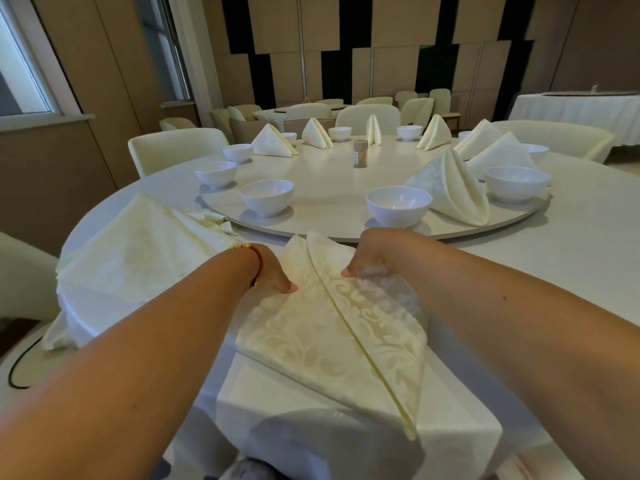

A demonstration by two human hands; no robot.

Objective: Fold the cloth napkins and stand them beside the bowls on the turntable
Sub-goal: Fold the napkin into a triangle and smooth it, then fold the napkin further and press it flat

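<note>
Napkin (332, 327) half-folded just short of turntable (346, 223). My left hand (273, 275) and right hand (367, 261) pinch its flaps; edges should meet squarely along centre crease.

We see a matt damask cloth napkin (332, 327), glossy ceramic-looking bowls (398, 206), a smooth turntable (329, 188), and a matt tablecloth (571, 254).

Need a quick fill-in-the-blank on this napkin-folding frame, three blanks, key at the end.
1. Both hands press on a patterned ____ lying on the table.
2. The red bracelet is on the ____ wrist.
3. The wooden toothpick holder stands near the middle of the ____.

Missing words: napkin; left; turntable.
</note>
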